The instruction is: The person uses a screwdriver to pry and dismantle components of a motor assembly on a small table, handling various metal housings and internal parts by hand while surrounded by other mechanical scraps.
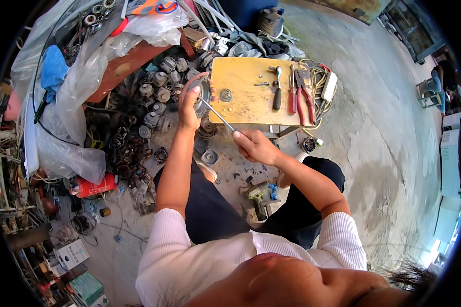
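Note:
My left hand (192,102) holds a round grey metal part (204,92) upright beside the left edge of a worn yellow tabletop (247,110). My right hand (252,144) grips a screwdriver, its long steel shaft (217,115) reaching up to that part; the handle is mostly hidden in my fingers. On the tabletop lie a ratchet (277,94), a small bolt (262,84), a red-handled screwdriver (292,97), red-handled pliers (305,100) and a small grey disc (225,95). A pile of grey metal housings (160,94) sits just left of my left hand.
Cables and a white power strip (329,87) lie right of the tabletop. A drill (257,199) sits low between my legs. Plastic sheeting (87,148), scrap and a red container (95,185) crowd the left. Concrete floor (374,128) stretches right toward cabinets (449,163).

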The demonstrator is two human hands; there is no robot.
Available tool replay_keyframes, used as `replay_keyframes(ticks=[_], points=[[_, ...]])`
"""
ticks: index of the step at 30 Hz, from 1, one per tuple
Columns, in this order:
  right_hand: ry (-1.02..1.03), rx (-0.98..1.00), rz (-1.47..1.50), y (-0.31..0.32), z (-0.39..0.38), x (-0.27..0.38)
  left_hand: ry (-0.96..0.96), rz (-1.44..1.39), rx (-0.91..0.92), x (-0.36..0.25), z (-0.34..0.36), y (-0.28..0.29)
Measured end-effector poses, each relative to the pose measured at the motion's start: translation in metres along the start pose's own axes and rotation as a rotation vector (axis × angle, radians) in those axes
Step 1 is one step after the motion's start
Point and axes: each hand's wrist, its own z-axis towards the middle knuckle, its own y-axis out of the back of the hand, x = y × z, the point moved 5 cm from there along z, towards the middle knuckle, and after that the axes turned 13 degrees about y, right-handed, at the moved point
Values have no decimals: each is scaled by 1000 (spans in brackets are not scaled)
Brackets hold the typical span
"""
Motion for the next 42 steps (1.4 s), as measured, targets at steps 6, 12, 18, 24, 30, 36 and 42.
replay_keyframes(ticks=[6,12,18,24,30,36,42], points=[[-63,49,96,3,5,-6,15,28,30,-4,-6,11],[-54,88,118,-5,8,-11,11,18,18,-7,-14,15],[-18,98,187,-14,10,-21,6,14,16,-7,-16,17],[-67,103,246,-14,11,-31,30,6,-2,-1,-15,20],[-67,157,294,-8,9,-34,47,26,17,2,-18,17],[-66,140,371,-8,1,-40,55,-24,25,8,-20,12],[-77,151,636,-28,-2,-39,49,-387,128,7,-17,-11]])
